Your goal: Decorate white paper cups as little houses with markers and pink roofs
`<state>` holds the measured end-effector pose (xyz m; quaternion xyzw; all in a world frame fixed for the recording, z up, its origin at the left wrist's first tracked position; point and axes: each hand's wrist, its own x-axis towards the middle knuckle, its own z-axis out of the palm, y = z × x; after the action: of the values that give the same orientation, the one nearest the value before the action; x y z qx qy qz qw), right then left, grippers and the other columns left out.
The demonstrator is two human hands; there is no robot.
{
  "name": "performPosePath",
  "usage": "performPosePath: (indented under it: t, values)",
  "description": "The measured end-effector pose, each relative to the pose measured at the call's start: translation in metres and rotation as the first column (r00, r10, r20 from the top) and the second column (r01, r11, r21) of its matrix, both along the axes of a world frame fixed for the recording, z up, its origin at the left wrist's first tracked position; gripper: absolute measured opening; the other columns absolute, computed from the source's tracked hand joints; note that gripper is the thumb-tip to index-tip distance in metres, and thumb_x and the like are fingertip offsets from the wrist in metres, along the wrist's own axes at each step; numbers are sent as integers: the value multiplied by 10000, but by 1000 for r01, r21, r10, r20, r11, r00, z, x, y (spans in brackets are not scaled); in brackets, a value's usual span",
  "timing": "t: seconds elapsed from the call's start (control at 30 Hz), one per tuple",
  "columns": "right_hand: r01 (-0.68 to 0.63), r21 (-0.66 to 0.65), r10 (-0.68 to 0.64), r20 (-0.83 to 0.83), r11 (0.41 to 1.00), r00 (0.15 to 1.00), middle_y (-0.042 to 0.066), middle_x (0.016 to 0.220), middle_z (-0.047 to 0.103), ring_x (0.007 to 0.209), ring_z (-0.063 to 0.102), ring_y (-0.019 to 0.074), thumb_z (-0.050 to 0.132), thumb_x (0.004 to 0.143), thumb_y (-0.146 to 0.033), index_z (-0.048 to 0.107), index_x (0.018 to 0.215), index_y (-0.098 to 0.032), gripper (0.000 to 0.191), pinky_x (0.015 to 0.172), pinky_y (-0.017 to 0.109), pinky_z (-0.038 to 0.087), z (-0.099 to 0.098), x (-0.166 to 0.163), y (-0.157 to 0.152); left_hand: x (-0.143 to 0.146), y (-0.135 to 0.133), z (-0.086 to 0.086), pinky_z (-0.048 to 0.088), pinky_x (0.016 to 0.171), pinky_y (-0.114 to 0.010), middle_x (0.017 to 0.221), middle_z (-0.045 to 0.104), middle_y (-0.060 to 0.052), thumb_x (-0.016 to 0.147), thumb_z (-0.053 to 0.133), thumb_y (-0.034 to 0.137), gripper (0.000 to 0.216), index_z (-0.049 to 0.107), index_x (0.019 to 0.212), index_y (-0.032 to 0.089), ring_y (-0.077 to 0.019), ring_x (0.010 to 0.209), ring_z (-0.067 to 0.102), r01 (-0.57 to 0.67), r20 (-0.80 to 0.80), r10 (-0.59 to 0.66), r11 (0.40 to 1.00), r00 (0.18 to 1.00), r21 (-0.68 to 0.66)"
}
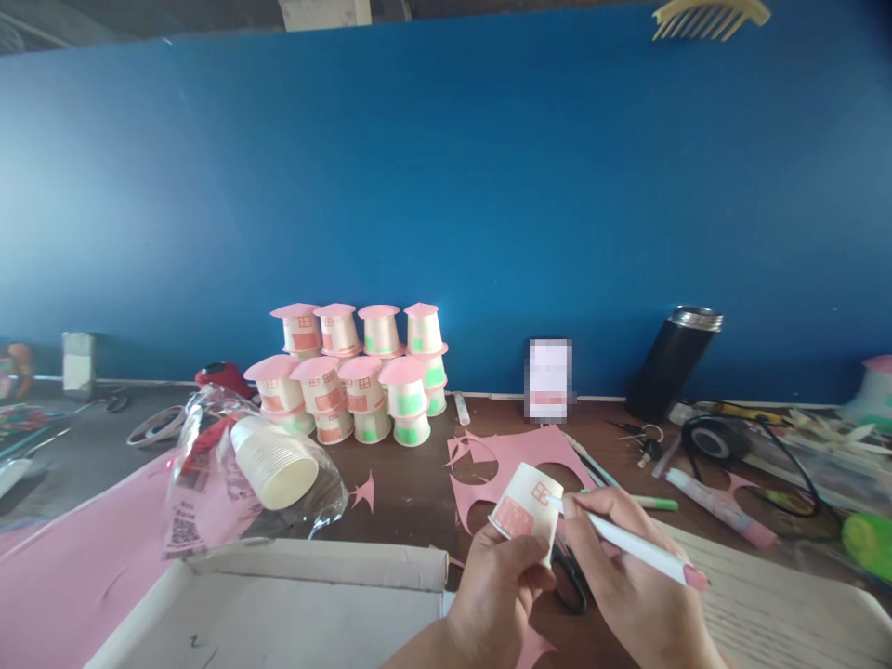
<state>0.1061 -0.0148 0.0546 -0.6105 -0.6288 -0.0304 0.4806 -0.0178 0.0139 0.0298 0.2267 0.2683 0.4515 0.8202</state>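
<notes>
My left hand is wrapped round a white paper cup, which is tilted and bears a red-drawn window and a coloured door. In my right hand is a white marker pen with a pink end, its tip at the cup's side by a second window drawing. Under the hands lie black-handled scissors, partly hidden. Behind them is a pink paper sheet with round holes cut in it. Stacked paper-cup houses with pink roofs stand in rows by the wall.
A plastic bag of nested cups and a white box lid lie at the left. At the right are a black flask, keys, a glue tube and a written sheet. A blurred white panel stands at the blue wall.
</notes>
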Motion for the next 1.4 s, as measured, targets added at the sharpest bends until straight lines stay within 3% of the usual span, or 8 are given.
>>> performPosePath:
  t: [0.57,1.27,1.4]
  values:
    - [10,1,-10,5,1000,1000,-36,565,607,447,564,130,552,893,-373,561,769,-236,185,468,240,459,0,0,0,-1,1,2,359,536,-204,745,639,-37,604,736,132,240,733,843,104,-95,632,503,-10,32,10,1000,999,-19]
    - [-10,2,10,-9,1000,1000,-35,580,605,466,571,129,551,895,-357,559,771,-231,177,503,239,485,1,-1,1,-2,2,4,363,541,-208,840,661,-72,611,730,119,294,719,903,87,-104,668,522,-8,58,10,1000,998,-28]
    - [-69,27,71,-70,997,995,-20,646,630,525,612,137,561,895,-335,590,828,-227,130,534,233,516,-2,0,-1,-1,2,3,370,533,-209,777,647,-46,588,747,120,282,714,867,95,-98,637,518,-25,61,29,998,998,-61]
